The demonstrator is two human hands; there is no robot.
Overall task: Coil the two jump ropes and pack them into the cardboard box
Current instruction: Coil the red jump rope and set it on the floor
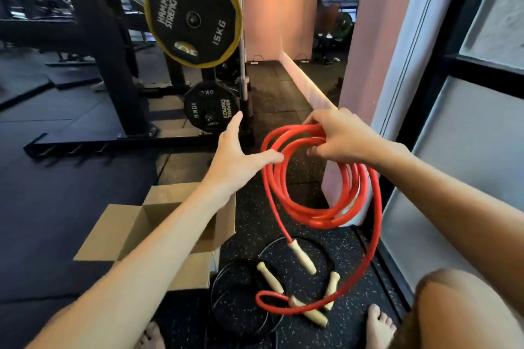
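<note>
My right hand (340, 136) grips the top of a coiled red jump rope (320, 215) held in the air. One wooden handle (304, 258) dangles below the coil; the rope's tail runs down the right side to a second wooden handle (307, 312) on the floor. My left hand (241, 156) is spread with straight fingers just left of the coil, its thumb tip at the rope. A black jump rope (241, 306) with wooden handles lies loosely on the floor. The open cardboard box (124, 232) stands at lower left, partly hidden by my left forearm.
A black weight rack (113, 79) with a yellow-rimmed 15 kg plate (195, 11) and a 10 kg plate (209, 108) stands behind the box. A pink wall (365, 65) and a glass door frame (425, 150) close the right side. My bare feet (378, 326) rest on speckled rubber floor.
</note>
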